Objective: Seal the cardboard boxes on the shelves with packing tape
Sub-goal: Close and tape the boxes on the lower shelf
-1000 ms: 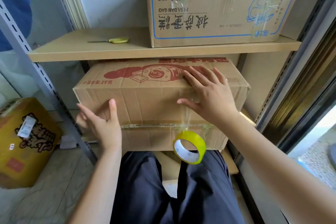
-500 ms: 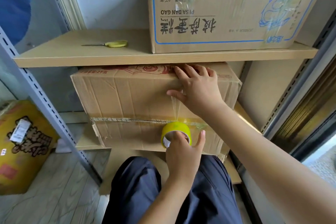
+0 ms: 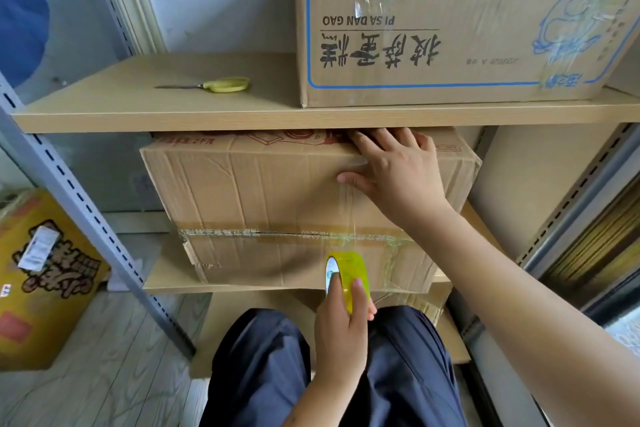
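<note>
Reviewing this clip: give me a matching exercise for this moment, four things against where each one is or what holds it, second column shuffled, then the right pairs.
1. scissors
2. tape roll
3. blue-printed box
4. yellow box

A. on the floor, left of the shelving
B. gripped by the left hand
C. lying on the upper shelf, left part
D. standing on the upper shelf, right part

Pairs: 1-C, 2-B, 3-D, 4-A

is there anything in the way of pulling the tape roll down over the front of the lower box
Nothing visible blocks it. The left hand grips the tape roll against the lower box front, below its seam. The right hand presses the strip at the top edge, above the roll's path.
</note>
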A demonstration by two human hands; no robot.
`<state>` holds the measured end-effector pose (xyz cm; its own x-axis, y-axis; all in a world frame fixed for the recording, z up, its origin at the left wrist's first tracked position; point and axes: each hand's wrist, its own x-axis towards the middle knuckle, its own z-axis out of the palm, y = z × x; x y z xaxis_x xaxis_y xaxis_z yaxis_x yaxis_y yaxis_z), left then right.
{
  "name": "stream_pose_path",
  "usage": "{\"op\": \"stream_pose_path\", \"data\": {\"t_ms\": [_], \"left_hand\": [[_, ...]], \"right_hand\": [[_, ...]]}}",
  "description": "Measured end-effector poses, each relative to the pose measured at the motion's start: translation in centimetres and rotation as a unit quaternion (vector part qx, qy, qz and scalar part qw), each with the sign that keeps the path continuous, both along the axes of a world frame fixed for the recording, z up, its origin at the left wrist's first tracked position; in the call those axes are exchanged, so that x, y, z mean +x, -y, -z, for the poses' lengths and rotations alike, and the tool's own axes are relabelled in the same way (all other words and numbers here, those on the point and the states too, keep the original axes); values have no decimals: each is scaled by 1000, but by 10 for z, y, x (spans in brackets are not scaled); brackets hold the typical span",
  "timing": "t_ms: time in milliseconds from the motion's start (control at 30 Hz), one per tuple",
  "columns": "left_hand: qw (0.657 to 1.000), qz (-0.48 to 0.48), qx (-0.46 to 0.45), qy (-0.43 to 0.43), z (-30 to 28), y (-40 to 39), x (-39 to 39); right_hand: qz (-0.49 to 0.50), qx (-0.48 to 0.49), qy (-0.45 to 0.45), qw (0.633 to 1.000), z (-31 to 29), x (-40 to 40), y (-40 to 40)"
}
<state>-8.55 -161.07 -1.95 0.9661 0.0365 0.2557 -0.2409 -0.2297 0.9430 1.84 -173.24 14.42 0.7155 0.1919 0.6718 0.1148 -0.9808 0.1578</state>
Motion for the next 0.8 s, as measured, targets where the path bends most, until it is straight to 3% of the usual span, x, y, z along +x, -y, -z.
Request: {"op": "stream_pose_path", "data": {"t_ms": [133,200,400,600,800], "left_hand": [[981,21,21,-190,44,-18,14],[968,31,66,-242,67,-27,26],[958,57,-47,-278,81,-13,59],[911,103,-156,-368,91,-9,63],[910,-9,-208,-358,86,-17,84]], "right_hand": [[-14,-7,21,1000,2,5,3],[-18,-12,36,999,6,6,5],[-91,5,37,995,2,8,11],[-110,7,39,993,0,6,10],[-120,-23,88,989,5,-6,12]]}}
